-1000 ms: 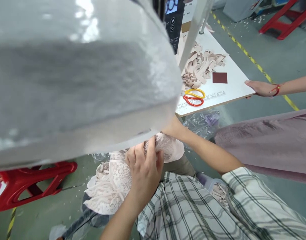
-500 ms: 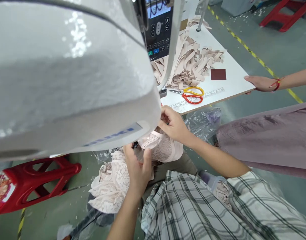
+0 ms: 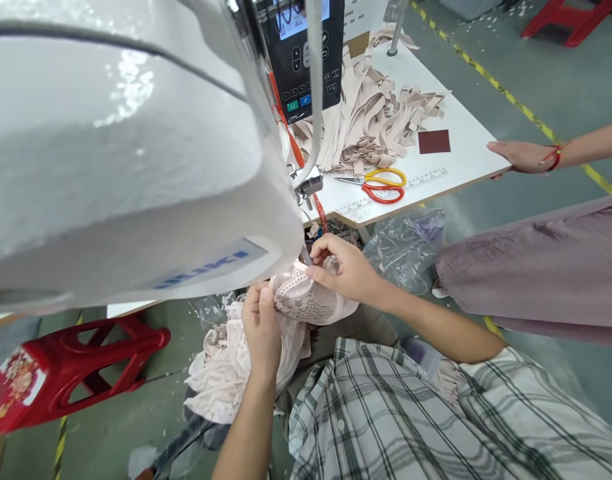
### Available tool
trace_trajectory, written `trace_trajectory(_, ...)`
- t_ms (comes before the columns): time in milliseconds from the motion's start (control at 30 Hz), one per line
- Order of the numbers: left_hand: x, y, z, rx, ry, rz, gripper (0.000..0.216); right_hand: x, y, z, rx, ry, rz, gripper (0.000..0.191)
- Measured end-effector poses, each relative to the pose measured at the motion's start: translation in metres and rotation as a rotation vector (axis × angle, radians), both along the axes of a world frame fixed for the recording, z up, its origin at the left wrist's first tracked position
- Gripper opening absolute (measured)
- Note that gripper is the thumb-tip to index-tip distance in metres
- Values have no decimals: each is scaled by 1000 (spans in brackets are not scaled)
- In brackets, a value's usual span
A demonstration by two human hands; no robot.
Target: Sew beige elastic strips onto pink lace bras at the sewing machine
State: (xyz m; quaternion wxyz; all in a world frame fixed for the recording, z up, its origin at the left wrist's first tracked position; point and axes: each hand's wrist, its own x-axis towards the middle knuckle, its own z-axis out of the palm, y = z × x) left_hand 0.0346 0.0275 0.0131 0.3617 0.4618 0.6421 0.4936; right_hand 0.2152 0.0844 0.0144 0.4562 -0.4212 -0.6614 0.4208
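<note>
Well, the lace cup sits in front of me beside the white machine head, its upper edge near a slim metal part; my left hand pinches its side edge between thumb and fingers; my right hand has thumb at the upper edge and forefinger bent just above, though whether those 2 close on cloth I cannot tell; uneven pulling could, I judge, stretch or pucker the openwork, and a fingertip straying toward the metal could get nipped; the loose lace pile might snag too, lying so near; the cup is rounded and sheer, the pile soft and frilled, the casing glossy, the beige strips flat and tangled; the scissors have 2 smooth loops, 1 yellow, 1 red.
</note>
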Motion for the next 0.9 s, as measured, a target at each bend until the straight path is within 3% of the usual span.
trace_trajectory(667,1,6,0,63,4,33,29,-2,-9,3,-60,-68,-46,33)
trace_trajectory(767,0,2,3,56,18,0,32,-4,-14,4,-177,10,-35,35)
trace_trajectory(900,1,-13,9,12,74,-175,40,7,-27,3,-399,156,72,34)
